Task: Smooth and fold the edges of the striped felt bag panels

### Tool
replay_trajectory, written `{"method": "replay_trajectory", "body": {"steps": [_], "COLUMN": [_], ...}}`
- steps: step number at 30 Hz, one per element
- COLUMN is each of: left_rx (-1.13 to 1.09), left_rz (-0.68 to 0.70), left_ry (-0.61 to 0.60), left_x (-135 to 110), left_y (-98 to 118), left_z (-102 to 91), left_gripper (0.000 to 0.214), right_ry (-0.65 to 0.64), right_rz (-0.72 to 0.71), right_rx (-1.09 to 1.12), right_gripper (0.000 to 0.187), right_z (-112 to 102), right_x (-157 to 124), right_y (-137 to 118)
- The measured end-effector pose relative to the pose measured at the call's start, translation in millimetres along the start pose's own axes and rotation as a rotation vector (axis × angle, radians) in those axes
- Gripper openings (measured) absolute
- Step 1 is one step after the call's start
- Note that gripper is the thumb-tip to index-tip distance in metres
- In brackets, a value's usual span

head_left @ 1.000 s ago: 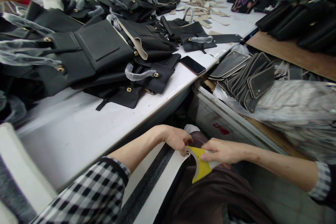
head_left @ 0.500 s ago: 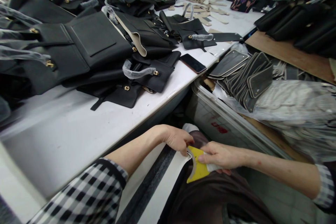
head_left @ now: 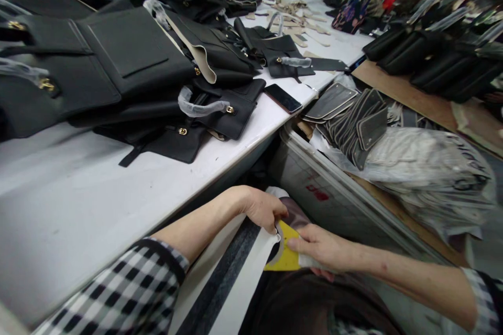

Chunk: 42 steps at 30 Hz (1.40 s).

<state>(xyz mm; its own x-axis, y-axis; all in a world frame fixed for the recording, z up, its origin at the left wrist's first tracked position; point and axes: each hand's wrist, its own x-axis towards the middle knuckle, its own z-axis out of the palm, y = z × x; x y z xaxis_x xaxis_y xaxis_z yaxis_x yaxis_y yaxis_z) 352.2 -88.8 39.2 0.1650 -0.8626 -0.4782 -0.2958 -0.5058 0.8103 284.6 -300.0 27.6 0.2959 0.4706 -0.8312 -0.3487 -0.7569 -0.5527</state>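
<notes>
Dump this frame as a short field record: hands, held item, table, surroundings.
left hand: left hand pinches the upper corner of the flat yellow curved-edge piece
right hand: right hand grips the same piece from the right, fingers on top
position: both hands are below the edge of the white table, over the lap
on table: black leather bag panels with gold clasps; black smartphone near the edge
right of table: stack of dark pale-edged panels
</notes>
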Motion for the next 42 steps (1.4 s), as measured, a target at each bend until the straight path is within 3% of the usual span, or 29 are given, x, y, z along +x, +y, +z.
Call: {"method": "replay_trajectory", "body": {"steps": [9, 16, 20, 25, 30, 33, 35, 37, 38, 42], "left_rx": [-0.043, -0.302, -0.403, 0.012, 0.263, 0.286, 0.3, 0.254, 0.191, -0.217], "left_rz": [-0.015, 0.079, 0.052, -0.165, -0.511, -0.563, -0.5, -0.394, -0.351, -0.401], "left_ry": [0.005, -0.004, 0.016, 0.216, 0.314, 0.382, 0.522, 0.741, 0.859, 1.185], "left_x": [2, 9, -5, -30, -18, -15, -22, -37, -46, -75], "left_y": [-6, -23, -20, 6, 32, 35, 32, 26, 22, 3], "left_z": [-1.0, 7.1, 0.1, -4.6, 16.1, 26.0, 32.2, 41.6, 48.2, 84.1], "left_gripper": [0.072, 0.068, 0.058, 0.041, 0.052, 0.052, 0.051, 0.048, 0.047, 0.049], "right_ry": [0.047, 0.027, 0.007, 0.005, -0.135, -0.221, -0.26, -0.191, -0.091, 0.449], "right_rz": [0.078, 0.056, -0.008, -0.076, -0.017, 0.035, 0.019, -0.069, -0.129, -0.321], "right_rx": [0.188, 0.306, 0.362, 0.498, 0.624, 0.611, 0.552, 0.477, 0.448, 0.554], "right_gripper": [0.047, 0.057, 0.063, 0.068, 0.062, 0.062, 0.062, 0.064, 0.066, 0.056], "right_z": [23, 41, 53, 70, 80, 85, 86, 82, 79, 59], "right_x": [1, 15, 17, 17, 16, 6, -7, -22, -28, -29], "right_y": [-2, -2, -2, -8, -13, -8, 2, 12, 17, 16]}}
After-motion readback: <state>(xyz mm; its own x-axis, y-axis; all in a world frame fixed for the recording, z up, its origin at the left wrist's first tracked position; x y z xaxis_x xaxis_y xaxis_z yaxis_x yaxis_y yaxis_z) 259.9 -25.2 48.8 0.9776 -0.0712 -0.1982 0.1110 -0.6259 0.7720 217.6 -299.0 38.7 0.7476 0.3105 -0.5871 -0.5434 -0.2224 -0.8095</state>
